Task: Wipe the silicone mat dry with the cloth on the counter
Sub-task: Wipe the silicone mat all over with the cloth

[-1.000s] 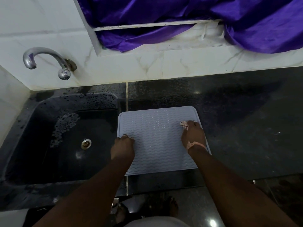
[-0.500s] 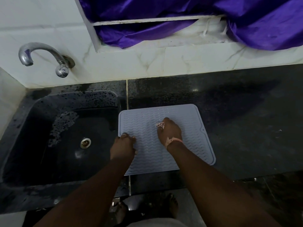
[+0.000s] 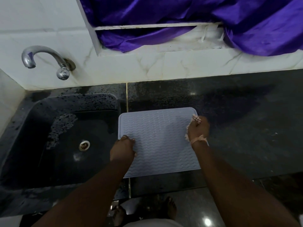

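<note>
Dark worktop [image 3: 246,128], frame centre: left hand [image 3: 123,149] presses silicone mat [image 3: 157,141] flat; right hand [image 3: 198,129] clutches cloth [image 3: 196,119] at right edge, mid-wipe; next stroke probably leftward.

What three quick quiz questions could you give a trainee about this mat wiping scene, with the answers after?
1. True or false: the left hand rests on the silicone mat's left edge.
2. Which hand grips the cloth? A. left B. right C. neither
3. What lies to the left of the mat?

Key:
1. True.
2. B: the right hand grips it at the mat's right edge.
3. The dark sink, under the tap.
</note>
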